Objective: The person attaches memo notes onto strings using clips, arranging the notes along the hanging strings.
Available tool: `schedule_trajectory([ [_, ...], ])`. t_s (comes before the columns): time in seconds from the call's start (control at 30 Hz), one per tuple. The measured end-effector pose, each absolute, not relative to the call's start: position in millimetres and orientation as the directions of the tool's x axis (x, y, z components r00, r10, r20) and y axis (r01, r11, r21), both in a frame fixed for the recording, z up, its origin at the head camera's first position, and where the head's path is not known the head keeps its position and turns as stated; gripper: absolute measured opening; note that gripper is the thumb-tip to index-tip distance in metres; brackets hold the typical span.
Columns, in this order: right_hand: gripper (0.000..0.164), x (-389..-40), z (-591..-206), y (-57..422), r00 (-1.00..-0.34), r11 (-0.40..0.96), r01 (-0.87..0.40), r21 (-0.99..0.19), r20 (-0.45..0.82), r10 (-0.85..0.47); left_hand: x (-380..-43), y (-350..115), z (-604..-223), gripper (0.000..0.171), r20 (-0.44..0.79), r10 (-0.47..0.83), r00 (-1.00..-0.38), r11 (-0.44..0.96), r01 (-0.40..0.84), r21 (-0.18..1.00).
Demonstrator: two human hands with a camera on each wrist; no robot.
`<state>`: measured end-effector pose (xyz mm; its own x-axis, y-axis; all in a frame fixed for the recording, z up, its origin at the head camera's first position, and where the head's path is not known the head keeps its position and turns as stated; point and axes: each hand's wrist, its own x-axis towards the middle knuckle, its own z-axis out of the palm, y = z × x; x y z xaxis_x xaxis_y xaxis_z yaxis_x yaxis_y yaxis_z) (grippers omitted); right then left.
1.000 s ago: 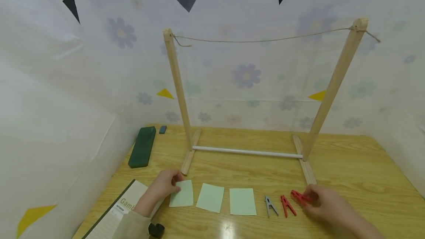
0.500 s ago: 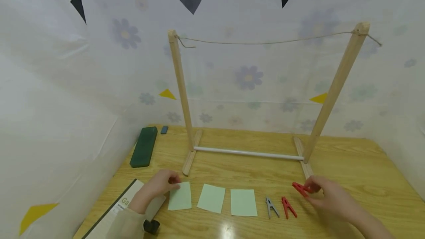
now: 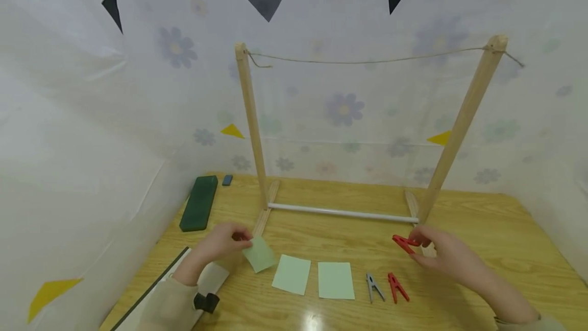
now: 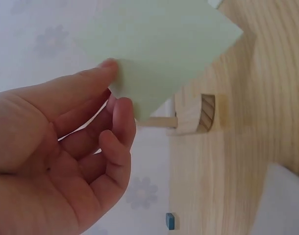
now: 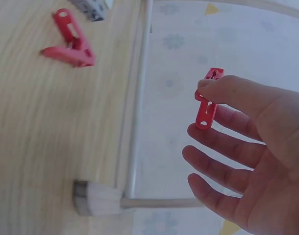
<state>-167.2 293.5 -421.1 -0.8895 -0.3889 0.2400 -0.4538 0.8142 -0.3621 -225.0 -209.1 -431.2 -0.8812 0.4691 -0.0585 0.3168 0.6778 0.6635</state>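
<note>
My left hand (image 3: pixel 225 241) pinches a pale green paper square (image 3: pixel 259 255) by its corner, between thumb and fingers; the sheet hangs tilted above the table. In the left wrist view the paper (image 4: pixel 164 54) spreads out from the thumb tip. My right hand (image 3: pixel 447 254) pinches a red clothespin (image 3: pixel 404 243) in the air near the right foot of the wooden stand. Two more green squares lie flat in the middle, a left one (image 3: pixel 292 275) and a right one (image 3: pixel 336 280). Beside them lie a grey clothespin (image 3: pixel 374 287) and another red clothespin (image 3: pixel 397 287).
Behind the hands stands a wooden frame with a left post (image 3: pixel 252 132), a right post (image 3: pixel 466 126), a slack string (image 3: pixel 349 62) across the top and a white bar (image 3: pixel 342 213) low down. A green case (image 3: pixel 199 203), small blue block (image 3: pixel 227 180) and notebook (image 3: pixel 213 277) are at left.
The left hand has lifted the leftmost green square off the table and tilted it. The right hand has raised the red clothespin and carried it a little forward and left.
</note>
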Motion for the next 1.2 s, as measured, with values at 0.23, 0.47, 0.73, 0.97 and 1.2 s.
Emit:
schedule_trajectory([
  [0.23,0.03,-175,-399,276,-0.863,0.816,-0.488,-0.31,0.313,-0.397,-227,-200,-420,0.013,-0.024,0.471,-0.882,0.66,0.334,0.673],
  [0.47,0.033,-188,-383,268,-0.8,0.77,-0.571,-0.286,0.404,-0.443,-232,-192,-417,0.016,-0.007,0.413,-0.911,0.673,0.3,0.677],
  [0.73,0.031,-201,-362,263,-0.764,0.736,-0.602,-0.31,0.489,-0.42,-244,-179,-403,0.016,0.057,0.38,-0.923,0.621,0.301,0.724],
  [0.97,0.03,-208,-341,254,-0.753,0.728,-0.61,-0.313,0.514,-0.411,-252,-171,-392,0.016,0.045,0.346,-0.937,0.585,0.253,0.771],
  [1.2,0.03,-211,-326,246,-0.747,0.725,-0.609,-0.322,0.541,-0.387,-255,-165,-384,0.018,0.043,0.349,-0.936,0.567,0.248,0.785],
])
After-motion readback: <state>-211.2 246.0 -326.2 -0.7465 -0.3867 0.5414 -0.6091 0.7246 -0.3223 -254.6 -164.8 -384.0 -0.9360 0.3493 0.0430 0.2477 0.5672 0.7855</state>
